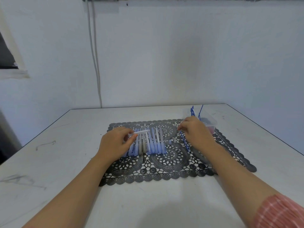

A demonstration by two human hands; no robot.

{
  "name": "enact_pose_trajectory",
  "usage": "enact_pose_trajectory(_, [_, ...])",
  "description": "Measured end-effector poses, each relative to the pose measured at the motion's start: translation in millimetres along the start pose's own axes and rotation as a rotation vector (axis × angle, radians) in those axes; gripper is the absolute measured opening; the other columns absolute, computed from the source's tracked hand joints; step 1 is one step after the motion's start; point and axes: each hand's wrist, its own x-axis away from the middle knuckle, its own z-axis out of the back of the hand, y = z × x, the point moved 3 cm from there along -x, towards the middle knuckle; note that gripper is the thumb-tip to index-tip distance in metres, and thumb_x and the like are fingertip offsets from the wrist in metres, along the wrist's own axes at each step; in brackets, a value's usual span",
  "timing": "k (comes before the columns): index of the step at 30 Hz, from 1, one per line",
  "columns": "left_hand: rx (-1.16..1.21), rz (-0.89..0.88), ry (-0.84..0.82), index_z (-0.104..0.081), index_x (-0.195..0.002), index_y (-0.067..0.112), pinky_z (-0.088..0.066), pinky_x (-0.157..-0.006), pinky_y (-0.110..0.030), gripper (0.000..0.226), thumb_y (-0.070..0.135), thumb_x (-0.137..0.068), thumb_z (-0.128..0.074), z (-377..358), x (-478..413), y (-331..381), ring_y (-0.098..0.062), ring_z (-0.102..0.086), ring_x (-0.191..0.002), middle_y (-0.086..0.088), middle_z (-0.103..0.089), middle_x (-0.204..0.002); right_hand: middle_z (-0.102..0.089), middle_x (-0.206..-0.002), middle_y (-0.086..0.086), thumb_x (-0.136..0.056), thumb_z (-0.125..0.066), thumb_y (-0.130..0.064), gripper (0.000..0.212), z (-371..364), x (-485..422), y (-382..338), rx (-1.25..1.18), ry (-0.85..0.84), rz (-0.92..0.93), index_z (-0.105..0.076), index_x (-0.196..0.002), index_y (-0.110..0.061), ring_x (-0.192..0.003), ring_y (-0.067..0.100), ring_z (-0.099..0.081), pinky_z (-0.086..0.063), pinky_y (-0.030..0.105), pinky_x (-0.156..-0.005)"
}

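Two hands work over black lace mat (pixel 164 171). L hand (pixel 115 143) pinches clear pen barrel (pixel 139 132) btwn thumb & fingers, crosswise above row of pens (pixel 153 143) at mat centre. R hand (pixel 195 134) fingertips pinch thin blue refill (pixel 184 140), right of mat centre. Clear tub (pixel 211 123) sits at mat's far right corner

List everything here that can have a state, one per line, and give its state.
Left hand: grips a clear barrel.
Barrel: lifted, lying crosswise above the pens.
Right hand: pinches a thin blue refill.
Refill: slanted, lower end down on the mat.
Pens: lying side by side in a row.
Mat: flat on the table.
Tub: open, no lid on it.
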Motion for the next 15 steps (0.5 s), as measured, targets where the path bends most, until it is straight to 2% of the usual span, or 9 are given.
enact_pose_trajectory(4, [0.005, -0.009, -0.001, -0.069, -0.097, 0.024, -0.033, -0.052, -0.015, 0.053, 0.058, -0.081, -0.03, 0, 0, 1, -0.007, -0.053, -0.067, 0.013, -0.056, -0.072, -0.067, -0.098, 0.007, -0.088, -0.05, -0.008, 0.025, 0, 5, -7, -0.073, -0.044, -0.202, -0.071, -0.1, -0.014, -0.082, 0.021, -0.058, -0.047, 0.029, -0.073])
enact_pose_trajectory(6, [0.007, -0.005, -0.001, -0.069, -0.097, 0.024, -0.035, -0.053, -0.016, 0.053, 0.058, -0.081, -0.03, -1, 0, 1, -0.008, -0.054, -0.068, 0.013, -0.057, -0.073, -0.068, -0.093, 0.008, -0.082, -0.054, -0.013, 0.023, -5, 9, -7, -0.011, -0.122, -0.283, -0.07, -0.099, -0.011, -0.082, 0.023, -0.061, -0.051, 0.031, -0.072])
enact_pose_trajectory(8, [0.005, 0.0, -0.003, -0.068, -0.096, 0.024, -0.037, -0.054, -0.018, 0.054, 0.058, -0.081, -0.03, -1, 0, 0, -0.008, -0.054, -0.069, 0.013, -0.058, -0.074, -0.063, -0.073, 0.009, -0.077, -0.058, -0.013, 0.009, -9, 12, -5, 0.044, -0.203, -0.344, -0.065, -0.077, -0.008, -0.069, 0.023, -0.059, -0.05, 0.03, -0.06])
enact_pose_trajectory(9, [0.002, -0.001, -0.004, -0.068, -0.096, 0.024, -0.037, -0.054, -0.017, 0.054, 0.059, -0.081, -0.03, -2, 0, 0, -0.008, -0.054, -0.069, 0.013, -0.058, -0.074, -0.053, -0.061, 0.007, -0.077, -0.058, -0.01, 0.016, -10, 14, -4, 0.046, -0.236, -0.38, -0.054, -0.062, -0.009, -0.059, 0.021, -0.052, -0.042, 0.027, -0.05])
enact_pose_trajectory(10, [0.0, -0.003, -0.003, -0.068, -0.096, 0.024, -0.036, -0.053, -0.017, 0.054, 0.059, -0.081, -0.03, -2, 0, 0, -0.007, -0.054, -0.068, 0.013, -0.058, -0.074, -0.042, -0.055, 0.006, -0.077, -0.057, -0.006, 0.027, -11, 15, -3, 0.046, -0.257, -0.405, -0.041, -0.055, -0.011, -0.052, 0.019, -0.043, -0.033, 0.025, -0.044])
enact_pose_trajectory(12, [0.0, -0.01, -0.002, -0.069, -0.096, 0.025, -0.032, -0.052, -0.015, 0.054, 0.059, -0.081, -0.03, -2, 0, 0, -0.007, -0.053, -0.067, 0.013, -0.057, -0.073, -0.038, -0.054, 0.005, -0.078, -0.055, 0.0, 0.033, -10, 16, -1, 0.056, -0.247, -0.43, -0.035, -0.055, -0.011, -0.05, 0.018, -0.04, -0.029, 0.025, -0.044])
enact_pose_trajectory(15, [0.004, -0.016, 0.005, -0.069, -0.095, 0.024, -0.031, -0.052, -0.014, 0.053, 0.058, -0.082, -0.031, -1, 1, 0, -0.006, -0.053, -0.066, 0.014, -0.057, -0.072, -0.041, -0.059, 0.004, -0.082, -0.05, 0.004, 0.029, -9, 16, 2, 0.096, -0.226, -0.429, -0.038, -0.059, -0.01, -0.064, 0.025, -0.052, -0.041, 0.03, -0.055])
